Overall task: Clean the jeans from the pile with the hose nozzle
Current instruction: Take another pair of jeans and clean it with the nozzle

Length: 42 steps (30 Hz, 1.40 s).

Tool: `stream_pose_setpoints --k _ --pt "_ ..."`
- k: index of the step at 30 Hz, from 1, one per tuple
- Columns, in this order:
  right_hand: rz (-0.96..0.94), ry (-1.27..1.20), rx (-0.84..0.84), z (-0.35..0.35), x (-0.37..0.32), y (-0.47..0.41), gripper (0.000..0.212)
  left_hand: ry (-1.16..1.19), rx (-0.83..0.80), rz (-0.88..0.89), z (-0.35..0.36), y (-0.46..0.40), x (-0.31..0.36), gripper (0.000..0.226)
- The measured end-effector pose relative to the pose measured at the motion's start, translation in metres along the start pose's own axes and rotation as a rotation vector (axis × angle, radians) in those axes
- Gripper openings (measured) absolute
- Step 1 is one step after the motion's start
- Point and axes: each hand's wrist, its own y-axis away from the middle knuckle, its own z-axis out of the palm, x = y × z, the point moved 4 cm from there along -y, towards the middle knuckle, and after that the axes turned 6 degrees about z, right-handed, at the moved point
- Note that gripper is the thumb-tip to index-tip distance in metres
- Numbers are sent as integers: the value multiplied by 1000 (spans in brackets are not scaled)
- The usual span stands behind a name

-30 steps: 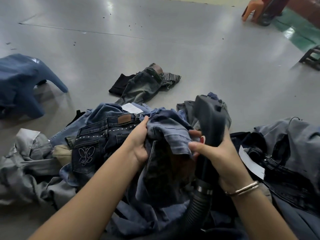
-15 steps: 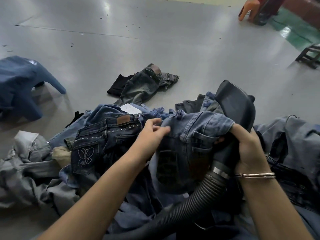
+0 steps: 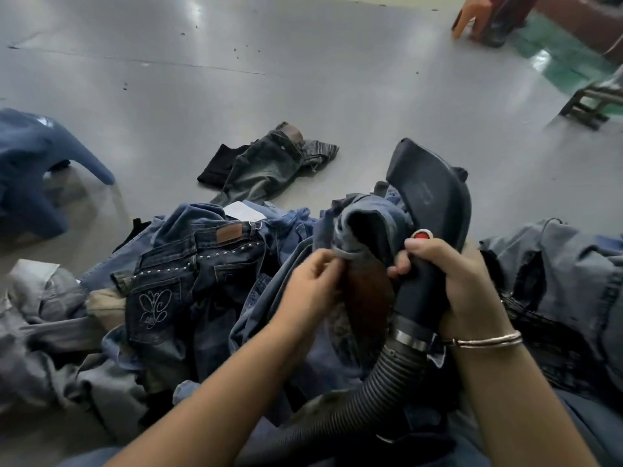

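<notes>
**Jeans held up against nozzle, both hands gripping**

Blue jeans (image 3: 367,220) bunched near centre, lifted off the pile (image 3: 188,298), fabric folded over and touching the left side of the black hose nozzle (image 3: 435,203). Left hand (image 3: 310,288) pinches a fold of the jeans, fingers curled on the hem. Right hand (image 3: 465,284) wrapped round the nozzle handle, thumb just below the red button (image 3: 423,234); its fingertips also catch the denim edge. Bangle (image 3: 485,340) on right wrist. Ribbed black hose (image 3: 367,399) runs from nozzle base toward near edge, metal clamp (image 3: 413,337) at the joint.

Pile spreads left and near: dark jeans with butterfly pocket (image 3: 153,306), grey denim far left. More grey denim (image 3: 566,281) right. Single washed pair (image 3: 269,163) lies apart, farther on the grey floor (image 3: 303,79). Blue stool (image 3: 30,170) left. Orange chair (image 3: 472,15) far right.
</notes>
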Motion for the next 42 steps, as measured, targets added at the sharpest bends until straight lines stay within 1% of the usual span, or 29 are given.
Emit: stream_pose_setpoints --k 2,5,6,8,9,10,12,14,16,17,19,20,21,23,24,25,27,29,31,32,33,34,35,36,37,38,40,42 --pt "-22 49 68 -15 -3 -2 16 222 22 -97 -9 -6 0 24" --pt "-12 84 96 -30 -1 -2 22 420 9 -232 -14 -8 1 29" --pt "-1 101 85 -31 1 -1 28 477 -2 -284 -13 -6 0 31" --pt "22 139 69 -31 9 1 53 573 -38 -340 -12 -4 4 29" --pt "29 180 82 -30 12 1 61 612 -67 -346 -11 -4 7 29" --pt "31 239 106 -27 17 1 64 640 -95 -351 -11 -3 10 34" --pt "17 334 134 -17 25 -2 62 637 -141 -354 -10 -1 14 39" --pt "-2 355 161 -8 29 -9 58 596 -195 -349 -10 0 14 48" --pt "-12 306 235 -9 24 -16 42 555 -251 -298 -15 -1 20 59" --pt "-21 260 275 -13 19 -17 34 517 -260 -261 -20 -3 23 57" --pt "-51 183 305 -22 6 -16 29 473 -243 -211 -31 -7 29 53" --pt "-64 166 285 -23 2 -14 31 464 -223 -219 -34 -8 28 56" --pt "-67 168 252 -21 1 -11 37 455 -210 -242 -36 -8 23 60" --pt "-61 204 181 -10 7 -6 57 442 -229 -304 -32 -3 13 68" --pt "-60 246 160 -3 13 -5 65 441 -240 -335 -28 0 10 67" --pt "-55 290 144 5 19 -5 71 459 -254 -358 -25 0 6 64" --pt "-48 332 130 15 28 -6 78 510 -263 -373 -24 0 2 48" --pt "-64 352 171 16 29 -12 74 552 -273 -369 -25 -2 3 37" --pt "-71 379 237 13 25 -20 65 473 -333 -333 -25 -5 6 39" --pt "-70 385 268 10 23 -23 62 381 -346 -313 -23 -5 11 49" --pt "-66 380 296 7 22 -26 59 259 -327 -277 -21 -4 18 68" --pt "-60 359 320 4 20 -27 55 71 -289 -223 -20 -6 23 91" --pt "-53 330 336 1 18 -27 52 -173 -237 -149 -22 -8 23 111" --pt "-44 299 342 -1 16 -26 48 -455 -226 -47 -25 -7 23 112" --pt "-33 275 337 -1 14 -25 45 -663 -191 66 -28 -3 26 99" --pt "-22 259 322 -2 12 -22 41 -774 -158 173 -29 1 30 82" --pt "-11 237 281 -4 9 -17 35 -838 -76 335 -36 7 37 56" --pt "-23 224 278 -11 3 -15 33 -778 -51 379 -41 7 45 32"
